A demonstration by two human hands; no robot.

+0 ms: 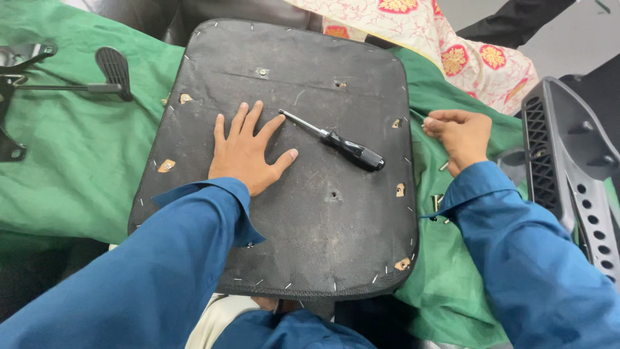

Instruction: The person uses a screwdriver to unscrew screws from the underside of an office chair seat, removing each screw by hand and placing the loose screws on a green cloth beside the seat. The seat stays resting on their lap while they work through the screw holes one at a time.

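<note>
Pressing flat on an upturned chair seat panel, the left hand lies open with fingers spread, holding nothing and steadying the black, staple-edged board against a green cloth. A screwdriver with a black handle rests loose on the panel at about two o'clock from that hand, just beside the thumb but not touching it, its shaft pointing toward ten o'clock. At three o'clock off the panel's edge, the right hand is curled with fingertips pinched together; whether something small sits between them cannot be told. A few small metal screws lie on the cloth near that wrist, at about five o'clock from the panel's centre.

Judging from the layout, good work here means keeping the left palm's weight on the board so it does not slide on the cloth, seating a fastener squarely at one of the tan mounting holes near the rim, and picking the screwdriver up by its handle rather than its shaft. Loose screws could easily vanish into the cloth's folds.

A black chair base part with a lever lies at ten o'clock, and a perforated grey plastic chair part stands at three o'clock.
</note>
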